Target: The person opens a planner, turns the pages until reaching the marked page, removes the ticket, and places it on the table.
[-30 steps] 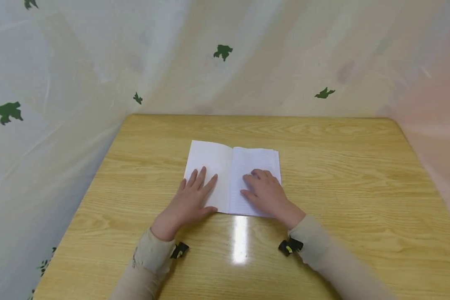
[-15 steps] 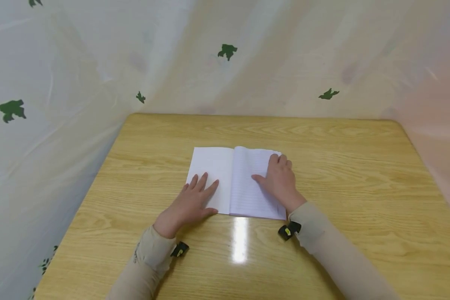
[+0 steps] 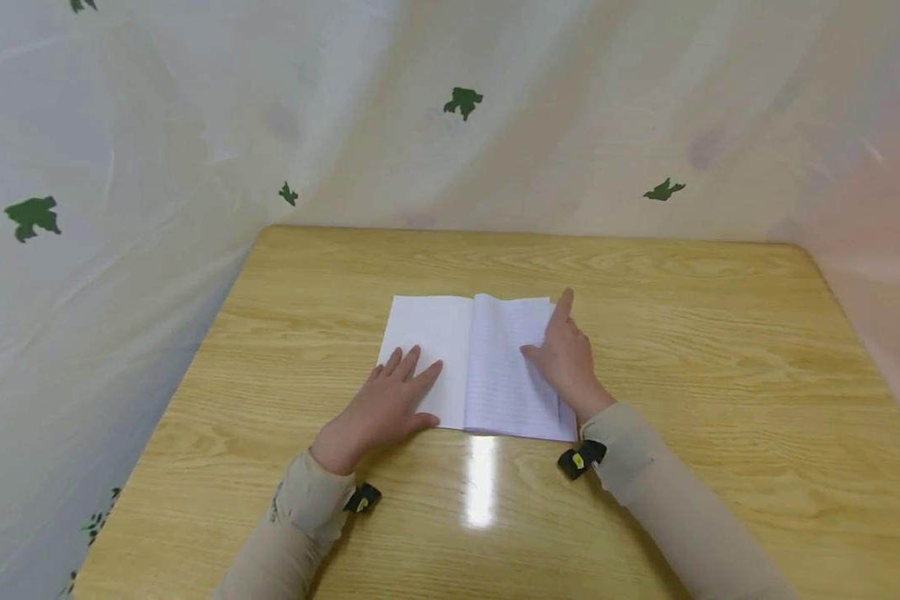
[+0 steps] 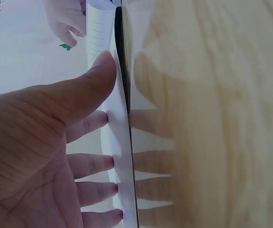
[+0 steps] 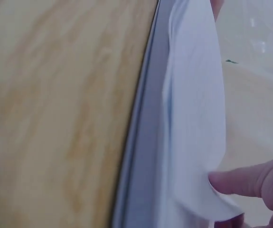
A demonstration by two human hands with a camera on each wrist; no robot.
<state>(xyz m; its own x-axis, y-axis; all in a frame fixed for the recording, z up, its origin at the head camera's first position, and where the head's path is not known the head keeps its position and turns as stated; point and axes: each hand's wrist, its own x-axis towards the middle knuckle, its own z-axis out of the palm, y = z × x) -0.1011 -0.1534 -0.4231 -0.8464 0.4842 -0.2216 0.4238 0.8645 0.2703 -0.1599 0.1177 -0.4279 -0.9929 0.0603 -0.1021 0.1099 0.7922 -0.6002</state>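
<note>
An open notebook [image 3: 430, 323] lies on the wooden table, its left page blank and its right page [image 3: 506, 375] ruled with lines. My left hand [image 3: 386, 404] rests with spread fingers on the lower left page; in the left wrist view, its thumb [image 4: 98, 73] lies along the near edge. At the right page's outer edge is my right hand [image 3: 568, 360], index finger pointing away. The right wrist view has its thumb [image 5: 240, 180] against a lifted page [image 5: 198, 104], with a fingertip behind, pinching the page near its edge. More pages lie beneath.
The wooden table [image 3: 720, 350] extends around the notebook on all sides. Behind it hangs a pale curtain [image 3: 540, 150] with green bird shapes. Small black devices with yellow marks sit at both sleeve cuffs, one at the left cuff [image 3: 362, 498].
My right hand has moved from the middle of the right page to its outer edge, and the page now stands off the sheets below. The left hand stays on the left page.
</note>
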